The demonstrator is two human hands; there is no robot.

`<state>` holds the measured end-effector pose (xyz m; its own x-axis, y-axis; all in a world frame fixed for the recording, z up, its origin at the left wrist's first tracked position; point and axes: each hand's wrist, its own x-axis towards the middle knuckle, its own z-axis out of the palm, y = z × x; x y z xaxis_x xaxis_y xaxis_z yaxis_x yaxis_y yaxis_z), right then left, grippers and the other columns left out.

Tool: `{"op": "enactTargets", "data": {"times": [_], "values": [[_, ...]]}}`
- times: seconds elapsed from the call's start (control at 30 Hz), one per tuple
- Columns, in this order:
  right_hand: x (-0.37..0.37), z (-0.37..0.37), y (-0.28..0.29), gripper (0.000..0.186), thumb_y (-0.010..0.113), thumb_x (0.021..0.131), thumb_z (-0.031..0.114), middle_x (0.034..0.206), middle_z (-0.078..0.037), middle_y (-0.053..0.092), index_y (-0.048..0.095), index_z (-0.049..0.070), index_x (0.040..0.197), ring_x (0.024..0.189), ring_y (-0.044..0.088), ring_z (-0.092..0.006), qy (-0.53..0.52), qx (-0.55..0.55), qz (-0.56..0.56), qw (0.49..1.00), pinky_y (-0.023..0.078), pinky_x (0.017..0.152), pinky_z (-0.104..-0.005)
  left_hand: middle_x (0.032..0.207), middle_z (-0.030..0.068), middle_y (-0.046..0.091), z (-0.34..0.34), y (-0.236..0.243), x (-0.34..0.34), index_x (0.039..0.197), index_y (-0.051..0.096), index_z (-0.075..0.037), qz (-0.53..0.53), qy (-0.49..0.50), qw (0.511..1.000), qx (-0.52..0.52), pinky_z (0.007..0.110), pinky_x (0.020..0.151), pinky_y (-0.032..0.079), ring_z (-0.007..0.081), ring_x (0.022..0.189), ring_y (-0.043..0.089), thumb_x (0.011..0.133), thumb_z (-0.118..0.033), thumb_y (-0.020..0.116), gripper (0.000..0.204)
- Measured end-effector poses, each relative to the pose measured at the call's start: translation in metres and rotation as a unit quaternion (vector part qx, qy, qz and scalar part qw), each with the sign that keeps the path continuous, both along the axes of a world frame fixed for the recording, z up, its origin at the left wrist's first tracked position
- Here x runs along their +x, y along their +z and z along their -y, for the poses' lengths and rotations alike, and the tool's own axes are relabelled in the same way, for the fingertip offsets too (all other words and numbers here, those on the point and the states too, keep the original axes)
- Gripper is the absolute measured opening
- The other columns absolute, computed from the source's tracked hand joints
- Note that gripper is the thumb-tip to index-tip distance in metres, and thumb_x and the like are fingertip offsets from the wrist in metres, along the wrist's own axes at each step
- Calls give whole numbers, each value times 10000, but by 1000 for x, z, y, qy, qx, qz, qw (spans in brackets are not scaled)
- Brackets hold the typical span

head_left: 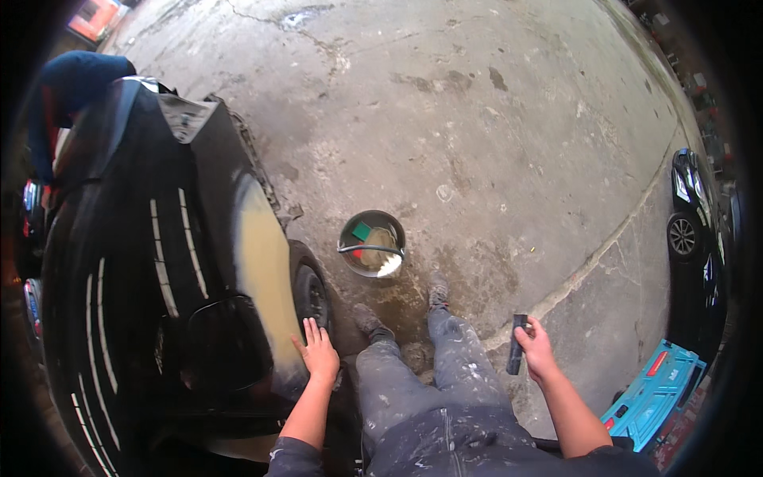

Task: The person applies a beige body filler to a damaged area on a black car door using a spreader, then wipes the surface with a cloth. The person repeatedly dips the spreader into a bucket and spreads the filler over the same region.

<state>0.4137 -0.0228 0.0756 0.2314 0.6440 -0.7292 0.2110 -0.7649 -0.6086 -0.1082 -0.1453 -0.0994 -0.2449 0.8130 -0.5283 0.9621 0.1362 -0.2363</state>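
Note:
My left hand (319, 350) lies with its fingers spread at the edge of a tan filler patch (266, 270) on the black car's rear side panel, just above the wheel (311, 294). Whether the palm presses fully on the panel I cannot tell. Out to the right, away from the car, my right hand (538, 350) grips a dark, narrow sanding block (516, 346) upright between thumb and fingers. Between the car and my feet's far side stands a dark bucket (342, 230) with murky water, a green piece, a red piece and something white inside.
The black car (119, 207) fills the left side. A person in dark blue (83, 75) leans over its far end. At the right stand another dark car (691, 302) and a bright blue car panel (656, 397). Cracked concrete floor (477, 143) spreads between them.

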Motion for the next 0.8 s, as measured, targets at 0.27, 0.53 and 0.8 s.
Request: {"op": "enactTargets", "data": {"times": [0.27,0.53,0.8], "values": [[2,-33,-52,584,785,1086,206,1217,-83,680,535,40,1587,1081,661,-168,35,-37,-39,998,566,962,-361,1813,183,367,-78,-72,62,1618,566,-100,170,104,978,-61,687,1343,242,388,1688,311,956,-279,763,713],[10,-26,-71,559,759,1088,138,1311,-108,703,534,33,1589,1161,687,-185,21,-138,61,988,568,1015,-369,1783,214,405,-151,-169,100,1660,494,-101,290,112,950,-44,541,1348,326,406,1639,397,943,-271,834,811],[4,-27,-106,539,763,1047,83,1269,-68,675,580,83,1553,1123,678,-156,101,-164,58,980,582,953,-337,1454,243,682,-214,-294,121,1506,608,-148,421,131,892,-96,536,1112,526,451,1374,633,904,-241,880,667]]}}
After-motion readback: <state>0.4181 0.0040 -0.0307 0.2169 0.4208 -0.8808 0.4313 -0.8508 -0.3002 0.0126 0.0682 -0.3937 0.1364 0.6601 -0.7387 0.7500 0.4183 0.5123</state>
